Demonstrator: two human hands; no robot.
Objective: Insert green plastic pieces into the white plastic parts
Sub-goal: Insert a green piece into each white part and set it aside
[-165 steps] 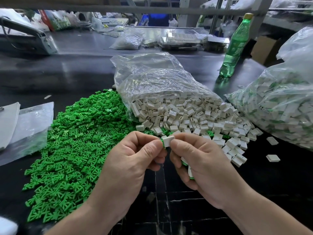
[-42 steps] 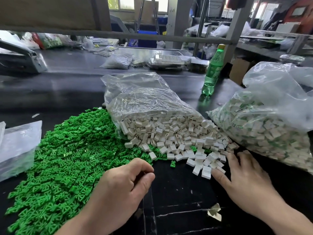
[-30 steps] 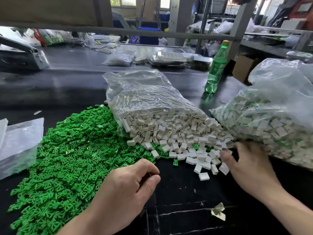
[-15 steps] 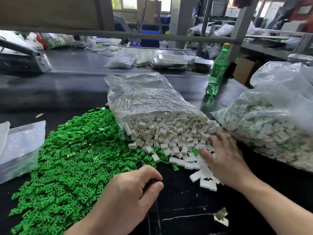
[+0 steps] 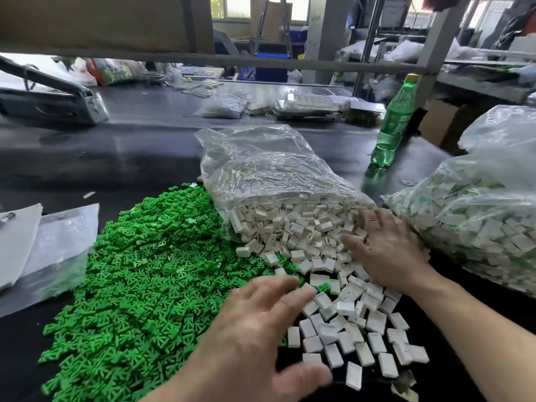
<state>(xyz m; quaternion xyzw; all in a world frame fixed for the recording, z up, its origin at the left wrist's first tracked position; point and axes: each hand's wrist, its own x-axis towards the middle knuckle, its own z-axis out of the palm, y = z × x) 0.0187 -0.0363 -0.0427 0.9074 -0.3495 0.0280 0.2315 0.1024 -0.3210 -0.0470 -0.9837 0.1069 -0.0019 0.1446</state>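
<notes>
Right hand (image 5: 388, 253) open, fingers spread, palm down on the loose white parts (image 5: 290, 227) right at the mouth of the clear bag (image 5: 275, 175); nothing gripped that shows. Left hand (image 5: 261, 329) open too, fingers splayed, motion-blurred, in front of the bag mouth where the white parts meet the green pieces (image 5: 145, 271); cannot tell if it touches them. White parts spill from the bag mouth toward the person, fanned over the black table (image 5: 116, 158). Green pieces lie in a wide heap left of the bag, up against its side. Second clear bag (image 5: 478, 227), packed with white parts showing green, sits right of the first bag, just beside the right hand. Green bottle (image 5: 394, 120) stands upright behind and right of the bag. Flat plastic sleeves (image 5: 58, 248) lie well left of the bag, past the green heap.
</notes>
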